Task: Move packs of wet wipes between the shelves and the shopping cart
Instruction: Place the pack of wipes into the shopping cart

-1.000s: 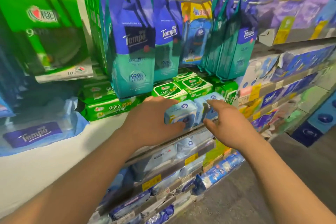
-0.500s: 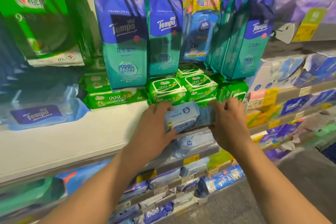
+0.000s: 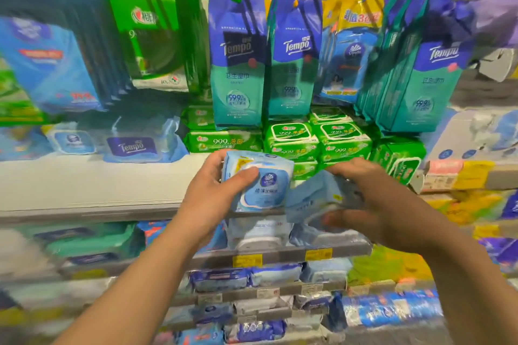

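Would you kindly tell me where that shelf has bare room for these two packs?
Bare white shelf lies left of the left hand, in front of the flat blue Tempo pack. Behind the right hand it is crowded with stacked green wipe packs.

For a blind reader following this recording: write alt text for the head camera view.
Two bare hands each hold a light blue pack of wet wipes in front of a store shelf: the left hand grips one pack, the right hand a blurred second pack. Behind them sit green wipe packs, with tall blue and teal Tempo bags hanging above.
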Available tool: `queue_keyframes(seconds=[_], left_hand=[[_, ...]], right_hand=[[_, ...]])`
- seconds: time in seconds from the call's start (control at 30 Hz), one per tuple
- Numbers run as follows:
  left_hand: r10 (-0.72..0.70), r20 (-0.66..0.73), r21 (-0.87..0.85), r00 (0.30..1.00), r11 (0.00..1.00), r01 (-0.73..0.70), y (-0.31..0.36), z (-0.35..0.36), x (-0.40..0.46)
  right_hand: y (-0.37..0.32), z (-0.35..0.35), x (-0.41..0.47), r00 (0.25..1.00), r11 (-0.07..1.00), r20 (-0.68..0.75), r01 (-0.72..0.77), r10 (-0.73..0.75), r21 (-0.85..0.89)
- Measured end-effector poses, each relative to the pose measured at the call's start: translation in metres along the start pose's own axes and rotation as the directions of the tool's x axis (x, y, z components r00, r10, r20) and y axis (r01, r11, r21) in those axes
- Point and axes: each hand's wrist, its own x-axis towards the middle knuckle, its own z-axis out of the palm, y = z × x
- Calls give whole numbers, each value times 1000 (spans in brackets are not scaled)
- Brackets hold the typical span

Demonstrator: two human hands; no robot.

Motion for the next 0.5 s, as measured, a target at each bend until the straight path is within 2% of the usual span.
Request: queue_keyframes(seconds=[0.17, 0.27, 0.4, 0.5], left_hand=[[-83, -76, -100, 994, 992, 75, 2, -24, -37], [-144, -149, -122, 978, 985, 126, 1, -40, -63], [-205, -238, -124, 950, 976, 179, 0, -59, -95], [-276, -293, -209, 915, 953, 220, 9, -78, -117]], right_hand=[[-24, 5, 13, 983, 968, 149, 71, -109, 240], [-52, 20, 23, 944, 914, 229, 138, -238, 381], [-99, 50, 37, 903, 870, 266, 193, -338, 453], [-136, 70, 44, 876, 858, 270, 256, -400, 445]])
